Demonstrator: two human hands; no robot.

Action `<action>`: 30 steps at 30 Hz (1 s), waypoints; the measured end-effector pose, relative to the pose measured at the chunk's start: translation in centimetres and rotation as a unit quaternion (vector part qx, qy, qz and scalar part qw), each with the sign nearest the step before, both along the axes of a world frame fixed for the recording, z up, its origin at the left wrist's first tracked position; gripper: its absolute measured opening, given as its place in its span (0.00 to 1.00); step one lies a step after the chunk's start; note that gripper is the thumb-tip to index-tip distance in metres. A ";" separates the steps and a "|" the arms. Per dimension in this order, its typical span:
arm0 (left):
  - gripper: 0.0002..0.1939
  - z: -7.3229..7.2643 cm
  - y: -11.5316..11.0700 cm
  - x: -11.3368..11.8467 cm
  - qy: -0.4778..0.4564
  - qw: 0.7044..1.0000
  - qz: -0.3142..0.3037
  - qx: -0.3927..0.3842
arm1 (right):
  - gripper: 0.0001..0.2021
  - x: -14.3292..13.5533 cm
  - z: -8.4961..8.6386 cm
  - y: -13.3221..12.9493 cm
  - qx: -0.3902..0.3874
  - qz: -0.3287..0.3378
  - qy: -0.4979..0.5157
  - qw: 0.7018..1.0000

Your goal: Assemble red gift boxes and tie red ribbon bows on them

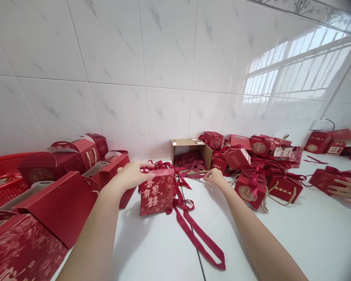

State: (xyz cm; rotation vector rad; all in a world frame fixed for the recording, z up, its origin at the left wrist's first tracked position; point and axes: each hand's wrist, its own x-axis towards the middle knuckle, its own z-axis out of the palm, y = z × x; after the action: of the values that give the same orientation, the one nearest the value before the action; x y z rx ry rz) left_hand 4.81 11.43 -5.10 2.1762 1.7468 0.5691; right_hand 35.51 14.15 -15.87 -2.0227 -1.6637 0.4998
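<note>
A red patterned gift box (157,193) with pale characters on its front sits near the middle of the white table, slightly tilted. My left hand (136,173) grips its top edge, fingers behind and thumb in front. Dark red ribbon (197,230) trails from behind the box toward the front of the table in a long loop. My right hand (215,177) is at the front of an open cardboard box (173,150) holding many dark red strips (190,160). Its fingertips are pinched together by the strips; whatever lies between them is too small to name.
Several open red boxes (67,199) and a red plastic basket (10,191) stand on the left. Finished-looking red boxes with bows (250,189) are piled at the right. Another person's hands (349,191) touch a red box (321,180) at the far right.
</note>
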 end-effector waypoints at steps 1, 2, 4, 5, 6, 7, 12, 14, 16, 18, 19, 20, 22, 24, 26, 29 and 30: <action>0.22 0.2 -0.4 0.2 -0.007 0.999 0.003 0.043 | 0.11 -0.1 1.3 -0.7 0.015 0.004 0.007 1.000; 0.24 0.5 -1.0 0.5 -0.021 0.995 0.001 0.099 | 0.09 -0.4 2.7 -1.6 0.034 0.011 0.016 0.999; 0.21 0.9 -2.7 1.4 -0.062 0.975 -0.038 0.211 | 0.08 -1.4 5.7 -3.8 0.077 0.036 0.042 0.995; 0.19 1.0 -3.6 2.0 -0.083 0.962 -0.081 0.248 | 0.09 -2.1 7.2 -5.1 0.097 0.056 0.059 0.992; 0.19 1.1 -4.6 2.7 -0.096 0.950 -0.137 0.264 | 0.09 -3.0 8.4 -6.6 0.116 0.076 0.077 0.987; 0.23 1.1 -5.6 3.4 -0.095 0.939 -0.193 0.269 | 0.09 -3.8 9.5 -8.0 0.139 0.106 0.104 0.979; 0.19 0.3 -8.5 5.4 -0.108 0.894 -0.326 0.287 | 0.06 -6.5 11.9 -13.7 0.206 0.258 0.321 0.888; 0.10 0.4 -8.9 5.2 -0.121 0.872 -0.355 0.314 | 0.05 -6.5 11.9 -14.6 0.219 0.275 0.334 0.874; 0.09 0.7 -9.4 4.7 -0.115 0.869 -0.341 0.340 | 0.03 -6.4 11.9 -15.2 0.255 0.278 0.338 0.862; 0.13 1.3 -10.1 4.2 -0.111 0.889 -0.275 0.350 | 0.02 -6.5 11.9 -15.5 0.309 0.267 0.338 0.848; 0.15 1.6 -10.4 3.9 -0.112 0.899 -0.243 0.348 | 0.01 -6.6 11.8 -15.7 0.335 0.261 0.335 0.841; 0.16 1.8 -10.8 3.7 -0.110 0.907 -0.222 0.342 | 0.02 -6.8 11.8 -15.9 0.359 0.258 0.327 0.835; 0.13 2.2 -11.5 3.3 -0.096 0.914 -0.233 0.318 | 0.04 -7.2 11.6 -16.3 0.403 0.259 0.299 0.826; 0.10 2.4 -12.1 2.9 -0.085 0.912 -0.281 0.285 | 0.05 -7.5 11.4 -16.5 0.445 0.266 0.251 0.817; 0.10 2.5 -12.6 2.7 -0.090 0.910 -0.308 0.261 | 0.07 -7.6 11.2 -16.7 0.483 0.279 0.193 0.807; 0.06 2.5 -13.1 2.7 -0.114 0.900 -0.319 0.272 | 0.09 -7.4 11.2 -17.0 0.514 0.312 0.133 0.788; 0.05 2.5 -13.2 2.7 -0.117 0.895 -0.325 0.283 | 0.10 -7.4 11.2 -17.1 0.517 0.325 0.122 0.782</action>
State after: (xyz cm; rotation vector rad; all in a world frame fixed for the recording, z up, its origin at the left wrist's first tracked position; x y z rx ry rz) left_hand 7.47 -1.73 -2.63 2.7130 0.6817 1.1835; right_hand 28.14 -2.93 -4.67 -0.5509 -1.8223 -0.0091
